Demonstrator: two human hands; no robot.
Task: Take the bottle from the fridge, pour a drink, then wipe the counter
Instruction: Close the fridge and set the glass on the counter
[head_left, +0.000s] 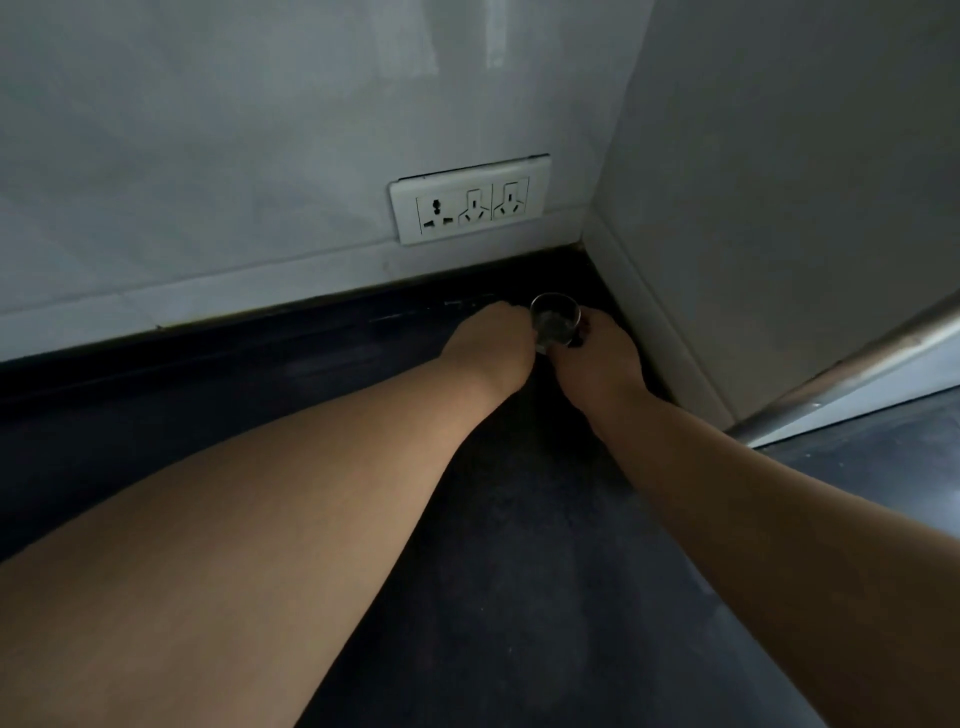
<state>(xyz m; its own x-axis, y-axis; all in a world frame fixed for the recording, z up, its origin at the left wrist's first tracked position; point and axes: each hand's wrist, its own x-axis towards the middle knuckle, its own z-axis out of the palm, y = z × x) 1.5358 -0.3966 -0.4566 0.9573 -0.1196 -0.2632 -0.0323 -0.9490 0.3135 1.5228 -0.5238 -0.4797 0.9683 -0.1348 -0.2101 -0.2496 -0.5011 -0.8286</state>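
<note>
A small clear glass (554, 318) stands on the dark counter (493, 545) in the back right corner, close to the two walls. My left hand (493, 338) is wrapped against its left side. On the glass's right side, my right hand (597, 353) grips it with fingers curled round. Both forearms stretch from the near edge toward the corner. No bottle is in view.
A white socket plate (470, 205) with three outlets sits low on the back wall. A white tiled wall (779, 208) closes the right side. A metal bar or rim (852, 374) runs diagonally at the right edge.
</note>
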